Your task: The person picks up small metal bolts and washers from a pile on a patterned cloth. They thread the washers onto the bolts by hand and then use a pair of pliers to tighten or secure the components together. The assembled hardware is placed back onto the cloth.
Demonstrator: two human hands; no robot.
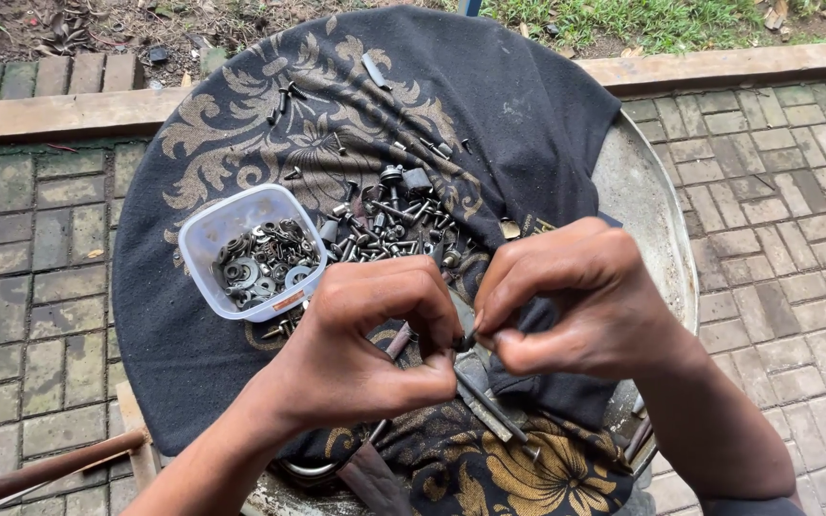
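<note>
One round metal tray (657,205), draped with black gold-patterned cloth (528,105) so loose hardware stays put and shows up. Heaped at centre, bolts and screws (389,225); just left, clear plastic tub (205,239) keeping washers (262,260) apart from that pile. Held above near edge, left hand (356,349) and right hand (576,301), fingertips pressed together, pinching small dark fastener (467,341) between them, mostly hidden.

A black cloth (489,86) carried a gold floral scroll pattern. On it sat a translucent white plastic tub (205,239) of dull grey washers (262,264); just right of the tub lay dark grey and silvery bolts (389,225). Around the cloth, grey-green brick paving (776,191) ran in staggered rows.
</note>
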